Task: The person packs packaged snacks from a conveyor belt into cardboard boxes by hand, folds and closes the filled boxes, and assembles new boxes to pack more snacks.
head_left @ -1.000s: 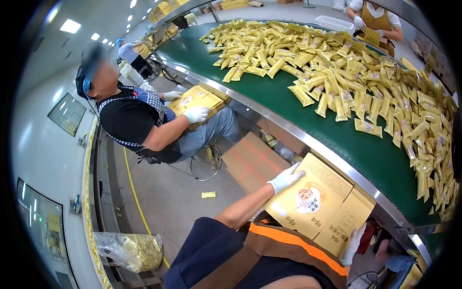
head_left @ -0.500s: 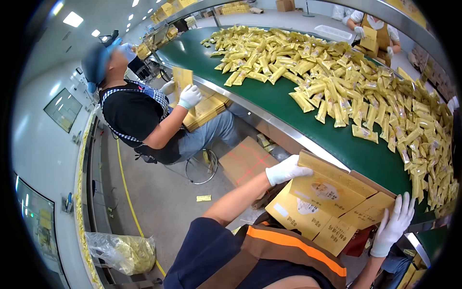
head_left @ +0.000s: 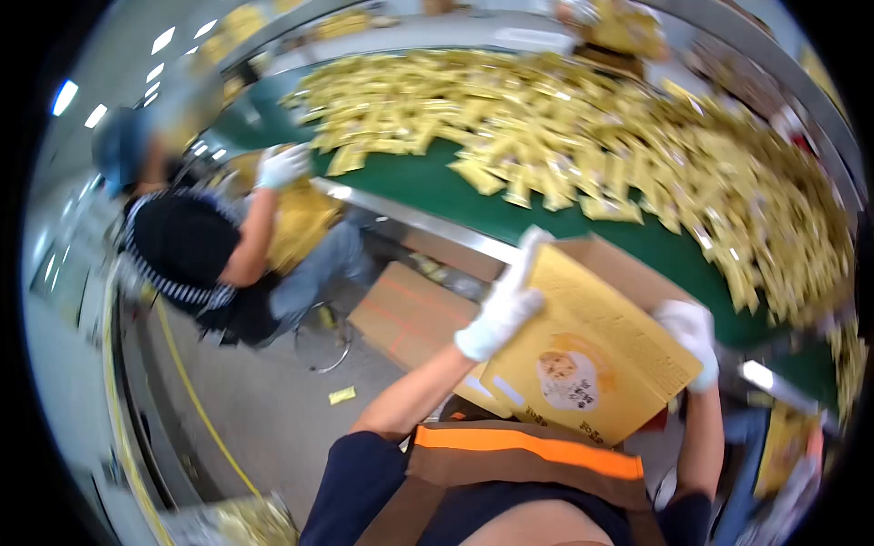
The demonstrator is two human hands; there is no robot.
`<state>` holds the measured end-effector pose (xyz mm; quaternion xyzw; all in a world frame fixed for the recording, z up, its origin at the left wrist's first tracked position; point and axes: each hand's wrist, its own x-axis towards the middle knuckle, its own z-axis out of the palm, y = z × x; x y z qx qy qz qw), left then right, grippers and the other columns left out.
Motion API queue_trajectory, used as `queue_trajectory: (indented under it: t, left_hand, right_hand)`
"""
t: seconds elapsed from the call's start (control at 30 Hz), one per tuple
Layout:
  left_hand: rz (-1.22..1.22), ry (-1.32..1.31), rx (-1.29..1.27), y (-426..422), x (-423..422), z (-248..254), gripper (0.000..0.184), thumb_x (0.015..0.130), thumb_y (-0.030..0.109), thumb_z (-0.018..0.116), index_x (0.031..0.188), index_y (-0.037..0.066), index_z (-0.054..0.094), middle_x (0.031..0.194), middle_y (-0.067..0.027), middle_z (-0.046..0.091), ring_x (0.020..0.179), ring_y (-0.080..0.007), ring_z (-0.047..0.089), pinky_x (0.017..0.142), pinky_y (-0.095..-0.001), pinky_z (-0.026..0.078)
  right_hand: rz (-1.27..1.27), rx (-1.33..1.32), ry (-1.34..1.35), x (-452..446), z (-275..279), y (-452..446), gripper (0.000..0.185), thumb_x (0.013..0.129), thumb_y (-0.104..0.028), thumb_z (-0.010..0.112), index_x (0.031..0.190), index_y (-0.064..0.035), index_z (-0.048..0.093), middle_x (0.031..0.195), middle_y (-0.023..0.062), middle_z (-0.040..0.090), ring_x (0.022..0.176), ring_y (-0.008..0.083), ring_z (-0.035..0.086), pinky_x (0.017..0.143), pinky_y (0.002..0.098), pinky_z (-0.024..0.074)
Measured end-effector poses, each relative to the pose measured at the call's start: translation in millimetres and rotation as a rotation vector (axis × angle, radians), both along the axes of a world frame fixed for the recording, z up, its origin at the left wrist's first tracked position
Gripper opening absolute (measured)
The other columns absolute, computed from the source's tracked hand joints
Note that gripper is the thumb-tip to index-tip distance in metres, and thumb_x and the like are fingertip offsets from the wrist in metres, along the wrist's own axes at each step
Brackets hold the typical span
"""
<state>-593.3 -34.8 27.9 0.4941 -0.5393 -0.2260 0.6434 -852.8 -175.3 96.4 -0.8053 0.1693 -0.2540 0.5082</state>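
Note:
A yellow printed carton (head_left: 583, 369), opened out with its brown inner side showing at the top, is tilted above my lap. My left hand (head_left: 506, 300), in a white glove, grips its left edge. Over the upper right edge lies my gloved right hand (head_left: 690, 338), its fingers bent round the cardboard and partly blurred. Beyond the carton, many yellow wrapped packets (head_left: 546, 136) are heaped on a green belt (head_left: 428, 193). Part of another flat carton shows beneath the held one, near my left wrist.
A metal rail (head_left: 437, 226) edges the belt. At left a seated co-worker (head_left: 187, 237) has yellow cartons on the lap. A brown box (head_left: 401, 309) and a loose packet (head_left: 342, 395) are on the floor. A plastic bag (head_left: 241, 523) sits at lower left.
The carton has gone from a folded sheet to an opened shape, raised and turned. My right hand moved from its lower edge to its upper right edge. The camera view has swung right.

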Motion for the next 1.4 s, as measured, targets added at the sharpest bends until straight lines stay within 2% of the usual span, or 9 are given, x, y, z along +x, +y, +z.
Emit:
queue_trajectory:
  t: [0.2, 0.37, 0.47, 0.7, 0.8, 0.97, 1.07, 1.27, 1.4]
  left_hand:
    - [-0.927, 0.387, 0.267, 0.4, 20.2, 44.5, 0.114, 0.081, 0.087, 0.032, 0.144, -0.008, 0.037, 0.124, -0.0345, 0.057, 0.113, -0.0431, 0.06, 0.099, -0.0492, 0.046]
    - [-1.143, 0.348, 1.124, -3.4, 36.0, 42.8, 0.101, 0.089, 0.072, 0.042, 0.149, -0.007, 0.027, 0.146, -0.0302, 0.04, 0.141, -0.0356, 0.035, 0.115, -0.0434, 0.029]
    - [-1.437, 0.365, 0.554, -5.7, 33.4, 61.1, 0.076, 0.095, 0.042, 0.058, 0.147, -0.008, 0.033, 0.147, -0.0213, 0.045, 0.138, -0.0291, 0.042, 0.115, -0.0377, 0.03]
    - [-0.575, -0.944, 0.419, -38.8, 20.2, 103.3, 0.059, 0.092, 0.048, 0.06, 0.133, 0.007, 0.055, 0.123, -0.0157, 0.062, 0.107, -0.0301, 0.062, 0.089, -0.0398, 0.05]
    - [-0.571, -0.99, 0.507, -64.9, -5.1, 71.3, 0.061, 0.088, 0.056, 0.057, 0.122, 0.006, 0.058, 0.112, -0.0182, 0.062, 0.101, -0.0352, 0.061, 0.086, -0.0405, 0.05]
    - [-0.437, -0.777, 0.67, -40.1, 24.9, 52.4, 0.057, 0.09, 0.049, 0.055, 0.126, 0.004, 0.058, 0.11, -0.0211, 0.062, 0.104, -0.036, 0.06, 0.091, -0.0404, 0.047]
    - [-0.344, -0.611, 0.517, -21.0, 56.4, 34.4, 0.047, 0.095, 0.033, 0.053, 0.127, 0.0, 0.059, 0.112, -0.0222, 0.063, 0.107, -0.0368, 0.06, 0.095, -0.0397, 0.047]
    - [0.049, -0.336, 0.147, 6.9, 25.9, 5.4, 0.035, 0.096, 0.022, 0.047, 0.122, 0.004, 0.062, 0.114, -0.0168, 0.064, 0.102, -0.0346, 0.061, 0.093, -0.0412, 0.047]
    - [0.008, -0.315, 0.352, 35.0, -20.2, -105.4, 0.049, 0.09, 0.02, 0.06, 0.134, 0.001, 0.052, 0.12, -0.0206, 0.061, 0.114, -0.0366, 0.057, 0.097, -0.0399, 0.045]
  right_hand:
    - [0.601, -0.236, 0.558, 23.0, -20.3, 8.7, 0.025, 0.088, -0.028, 0.056, 0.091, -0.0056, 0.066, 0.08, 0.0172, 0.066, 0.077, 0.0353, 0.065, 0.069, 0.0428, 0.0501]
    - [0.089, -1.033, 0.201, 29.9, -0.7, 28.9, 0.03, 0.079, -0.027, 0.072, 0.101, -0.0082, 0.064, 0.094, 0.0155, 0.065, 0.089, 0.032, 0.062, 0.086, 0.0443, 0.0472]
    - [-0.395, -0.948, 0.162, 21.1, 3.3, 35.0, 0.039, 0.069, -0.017, 0.075, 0.104, -0.0065, 0.063, 0.097, 0.0133, 0.064, 0.09, 0.032, 0.061, 0.089, 0.0433, 0.0455]
    - [0.068, -0.43, 0.3, 2.2, -11.0, 30.8, 0.029, 0.075, -0.025, 0.066, 0.097, -0.0059, 0.065, 0.096, 0.0138, 0.068, 0.086, 0.0342, 0.064, 0.075, 0.0408, 0.0511]
    - [0.022, -0.413, 0.218, -4.0, -42.6, 23.7, 0.033, 0.088, -0.027, 0.06, 0.11, -0.0037, 0.065, 0.107, 0.0125, 0.069, 0.098, 0.0279, 0.066, 0.082, 0.0362, 0.05]
    - [-0.561, 0.846, -0.311, -80.0, -169.8, 32.6, 0.038, 0.105, -0.026, 0.043, 0.128, 0.0021, 0.054, 0.124, 0.0098, 0.062, 0.108, 0.016, 0.06, 0.094, 0.0321, 0.0461]
    - [-0.162, 0.531, 0.738, -64.5, -157.6, 53.5, 0.055, 0.105, -0.038, 0.041, 0.149, -0.0044, 0.036, 0.146, 0.0124, 0.047, 0.13, 0.024, 0.049, 0.11, 0.0353, 0.0372]
    - [-0.47, 1.288, -0.624, -58.4, -101.1, 86.0, 0.06, 0.097, -0.034, 0.059, 0.144, -0.0023, 0.039, 0.142, 0.0128, 0.05, 0.123, 0.0262, 0.055, 0.103, 0.0399, 0.0467]
    - [0.044, 0.44, 0.145, -58.0, 22.3, 46.2, 0.036, 0.089, -0.023, 0.065, 0.114, 0.0031, 0.062, 0.102, 0.0132, 0.07, 0.096, 0.0255, 0.067, 0.08, 0.036, 0.0508]
